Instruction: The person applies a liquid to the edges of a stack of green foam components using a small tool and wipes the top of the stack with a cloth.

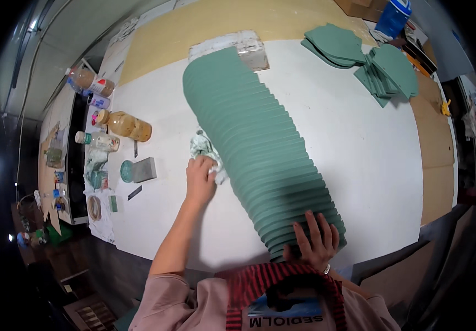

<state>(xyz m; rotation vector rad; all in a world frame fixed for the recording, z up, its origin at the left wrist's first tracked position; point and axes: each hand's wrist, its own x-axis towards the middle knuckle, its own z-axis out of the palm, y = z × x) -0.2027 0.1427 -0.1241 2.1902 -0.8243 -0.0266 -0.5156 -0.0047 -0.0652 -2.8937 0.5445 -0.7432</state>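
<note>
A long fanned row of green flat pieces (260,149) runs across the white table (354,149), each piece overlapping the one before it. My left hand (199,179) grips a crumpled white and green cloth (205,151) against the left side of the row. My right hand (314,243) lies flat with spread fingers on the near end of the row, close to the table's front edge.
Two loose piles of green pieces (370,60) lie at the far right. A white block (238,47) sits at the row's far end. Bottles (125,124), a grey block (144,169) and small items stand along the left. A blue container (393,16) is far back.
</note>
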